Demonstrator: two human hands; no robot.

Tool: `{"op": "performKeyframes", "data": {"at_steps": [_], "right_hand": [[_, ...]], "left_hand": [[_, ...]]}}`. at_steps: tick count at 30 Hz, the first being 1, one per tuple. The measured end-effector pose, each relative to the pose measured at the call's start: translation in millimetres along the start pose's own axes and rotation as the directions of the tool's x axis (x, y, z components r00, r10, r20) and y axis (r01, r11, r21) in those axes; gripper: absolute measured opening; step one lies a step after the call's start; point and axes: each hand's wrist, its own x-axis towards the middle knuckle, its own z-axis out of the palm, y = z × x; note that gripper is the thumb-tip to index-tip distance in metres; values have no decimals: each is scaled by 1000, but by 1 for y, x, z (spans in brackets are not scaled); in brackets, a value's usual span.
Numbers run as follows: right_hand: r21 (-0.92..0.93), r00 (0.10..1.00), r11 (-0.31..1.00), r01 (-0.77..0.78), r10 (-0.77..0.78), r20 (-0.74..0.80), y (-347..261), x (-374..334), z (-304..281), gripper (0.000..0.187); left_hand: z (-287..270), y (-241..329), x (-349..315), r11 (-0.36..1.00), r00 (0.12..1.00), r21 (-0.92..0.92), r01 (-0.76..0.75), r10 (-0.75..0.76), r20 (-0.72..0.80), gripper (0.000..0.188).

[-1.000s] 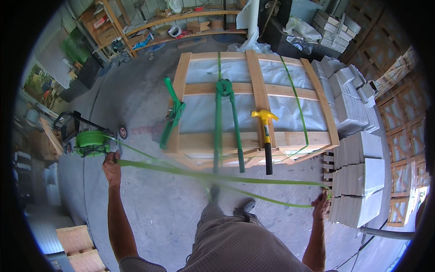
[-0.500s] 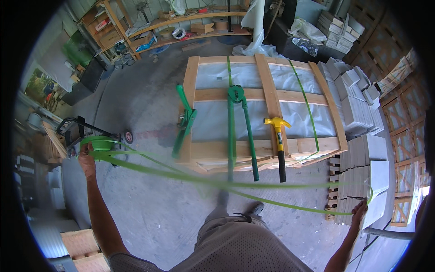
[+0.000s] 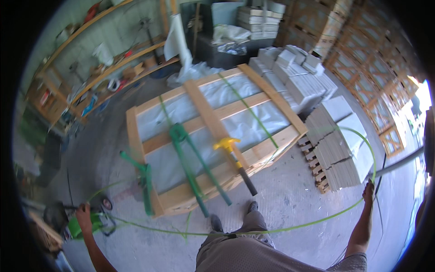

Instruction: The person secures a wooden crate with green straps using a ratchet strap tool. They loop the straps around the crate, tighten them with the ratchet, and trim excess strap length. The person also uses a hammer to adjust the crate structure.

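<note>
keeping the green strap (image 3: 299, 226) untwisted should help; the right hand (image 3: 368, 192) grips it, fingers curled; i cannot tell if the left hand (image 3: 83, 215), near the green reel (image 3: 94, 221), grips anything

Pale ribbed wall (image 3: 118, 37) upper left, wooden shelves (image 3: 106, 72) lining it, grey floor (image 3: 290, 195) sweeping below, and bright daylight (image 3: 422, 102) glaring far right!

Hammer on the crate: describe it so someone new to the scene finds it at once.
Find the large wooden crate in mid-view, with white sheeting between its boards. Of three tools along its near side, the hammer is rightmost, handle jutting past the edge. Its yellow head and black grip set it apart from the long-handled green tool and smaller green tool to its left.
</note>
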Motion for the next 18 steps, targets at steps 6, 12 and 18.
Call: {"op": "performKeyframes", "data": {"at_steps": [6, 12, 18], "right_hand": [[-18, 983, 993, -115, 117, 144, 2, 7, 65, 51], [174, 936, 958, -227, 165, 309, 5, 75, 138, 57], [67, 915, 976, -208, 170, 367, -22, 143, 307, 56]], "left_hand": [[34, 240, -22, 898, 866, -434, 70, 162, 474, 15], [70, 452, -6, 859, 898, -511, -25, 244, 366, 29], [161, 591, 92, 686, 845, -657, 313, 115, 522, 34]]}}
